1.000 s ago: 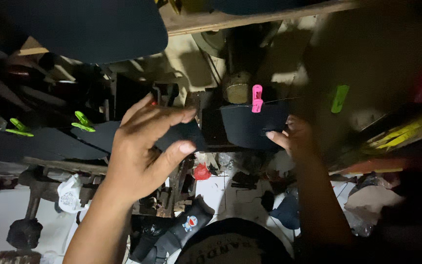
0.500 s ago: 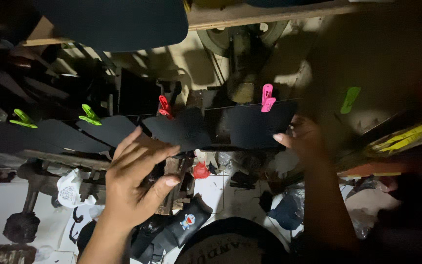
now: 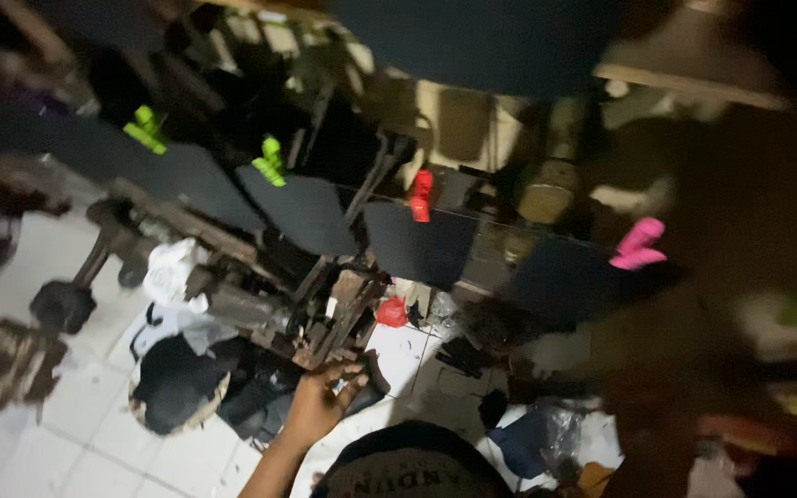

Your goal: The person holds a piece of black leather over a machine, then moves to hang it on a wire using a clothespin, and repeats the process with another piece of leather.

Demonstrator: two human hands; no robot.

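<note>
Hanging flat dark sheets (image 3: 422,247), plastic pegs (image 3: 422,195)

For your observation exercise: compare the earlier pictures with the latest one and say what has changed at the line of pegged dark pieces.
The left hand has dropped from the dark pieces and hangs low, open. The right hand is out of view. The red peg and pink peg stay clipped.

left hand (image 3: 317,403) | low, fingers loosely spread, empty | right hand unseen
</note>
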